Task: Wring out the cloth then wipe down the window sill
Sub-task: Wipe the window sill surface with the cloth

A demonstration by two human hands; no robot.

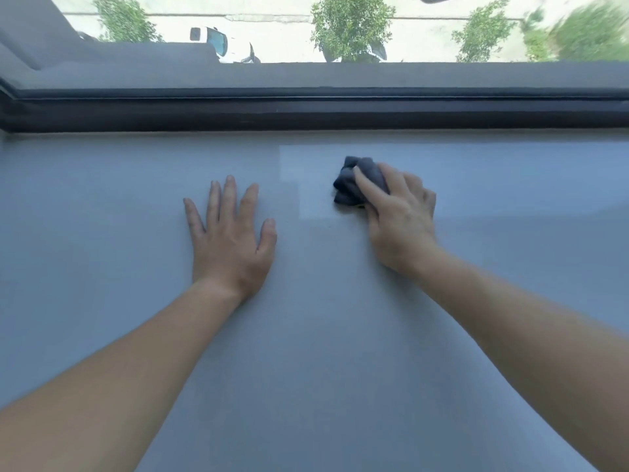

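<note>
A wide grey window sill [102,199] fills most of the view. A dark blue cloth [350,185], bunched into a wad, lies on the sill right of centre. My right hand [398,216] grips the cloth from the right, its fingers curled over the top, and most of the wad under the palm is hidden. My left hand [231,240] lies flat on the sill to the left of the cloth, palm down with fingers spread, holding nothing.
The dark window frame [306,110] runs along the far edge of the sill. A paler, shiny patch [306,172] of sill lies just left of the cloth. Through the glass I see trees, pavement and a white car below.
</note>
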